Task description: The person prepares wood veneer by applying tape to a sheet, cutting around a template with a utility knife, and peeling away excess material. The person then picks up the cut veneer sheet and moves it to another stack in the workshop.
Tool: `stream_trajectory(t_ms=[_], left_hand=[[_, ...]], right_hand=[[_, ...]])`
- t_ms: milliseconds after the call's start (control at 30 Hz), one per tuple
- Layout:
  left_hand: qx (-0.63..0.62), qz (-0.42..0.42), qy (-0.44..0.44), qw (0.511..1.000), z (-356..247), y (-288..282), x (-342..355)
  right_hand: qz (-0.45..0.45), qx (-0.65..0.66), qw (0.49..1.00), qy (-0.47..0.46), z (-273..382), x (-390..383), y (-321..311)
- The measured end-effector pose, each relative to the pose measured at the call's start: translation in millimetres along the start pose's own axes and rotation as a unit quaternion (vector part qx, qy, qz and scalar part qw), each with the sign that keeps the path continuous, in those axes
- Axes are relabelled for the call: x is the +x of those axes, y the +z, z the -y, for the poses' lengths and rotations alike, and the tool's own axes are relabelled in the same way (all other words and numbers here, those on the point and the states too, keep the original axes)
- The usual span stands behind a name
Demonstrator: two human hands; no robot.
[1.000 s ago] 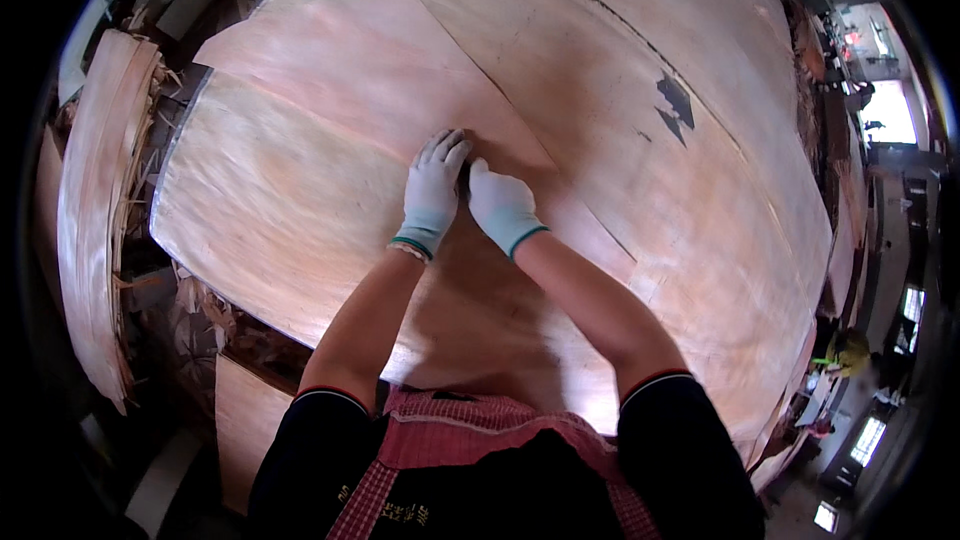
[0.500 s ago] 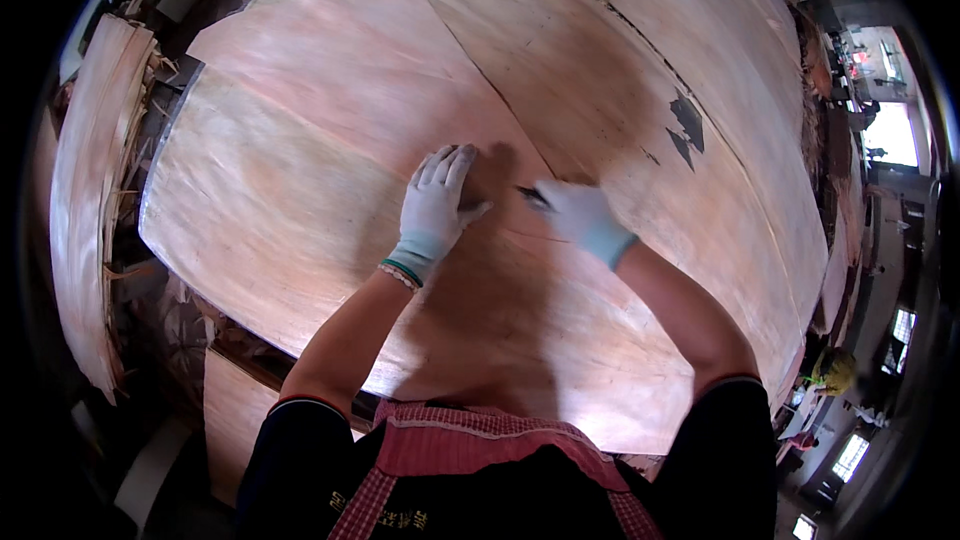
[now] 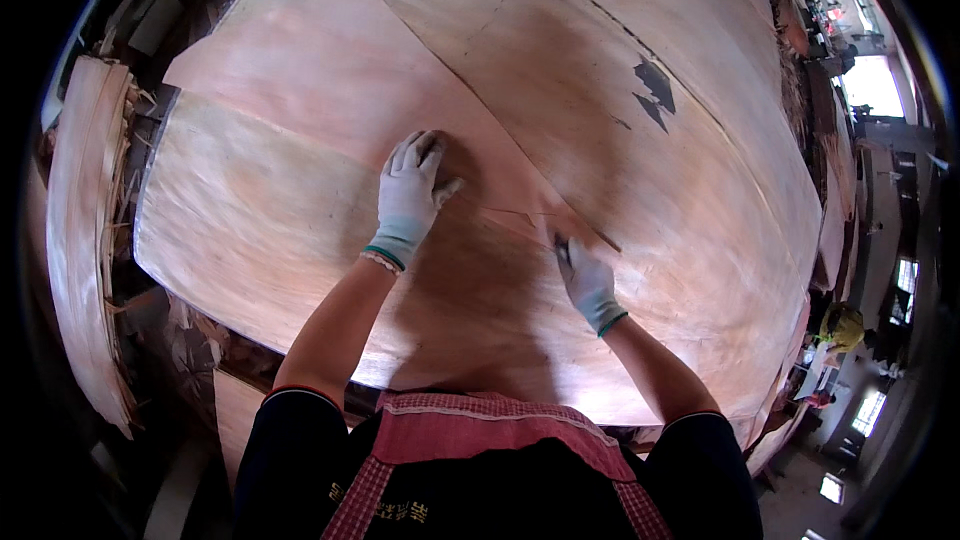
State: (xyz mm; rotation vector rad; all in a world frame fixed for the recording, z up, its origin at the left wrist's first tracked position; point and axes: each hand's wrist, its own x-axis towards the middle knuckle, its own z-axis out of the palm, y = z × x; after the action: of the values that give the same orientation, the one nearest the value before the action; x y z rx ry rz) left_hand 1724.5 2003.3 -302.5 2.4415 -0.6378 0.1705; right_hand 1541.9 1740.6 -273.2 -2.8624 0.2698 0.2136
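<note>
My right hand (image 3: 588, 282) has slid right and back toward me, away from the left. It now pinches a thin veneer strip (image 3: 575, 225) lying along the seam mid-sheet. My left hand (image 3: 408, 192) lies flat, fingers spread, pressing the big veneer sheet (image 3: 300, 140). Dark knot hole (image 3: 652, 90) far right. Stacked veneer offcuts (image 3: 80, 240) sit left of the table.

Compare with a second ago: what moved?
The right hand slid right, away from the left hand, pulling a thin strip along the veneer sheet seam. The left hand stayed pressed flat in place; the sheets did not shift.
</note>
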Motion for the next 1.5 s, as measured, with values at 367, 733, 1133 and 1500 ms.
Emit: stream_trajectory(t_ms=[367,733,1133,1500], left_hand=[[0.210,0.067,0.117,0.968,-27.7,8.3,-18.0],[0.220,0.035,0.115,0.968,-28.8,15.2,-46.1],[0.196,0.046,0.101,0.974,-23.0,19.1,-47.2],[0.179,0.020,0.116,0.977,-28.8,23.6,-42.1]], right_hand=[[-0.087,0.107,0.986,0.093,7.2,85.7,-5.0],[-0.067,0.119,0.987,0.080,13.8,92.4,-3.2],[-0.072,0.112,0.987,0.093,36.4,106.2,-15.3],[-0.051,0.251,0.964,0.076,14.1,140.0,13.7]])
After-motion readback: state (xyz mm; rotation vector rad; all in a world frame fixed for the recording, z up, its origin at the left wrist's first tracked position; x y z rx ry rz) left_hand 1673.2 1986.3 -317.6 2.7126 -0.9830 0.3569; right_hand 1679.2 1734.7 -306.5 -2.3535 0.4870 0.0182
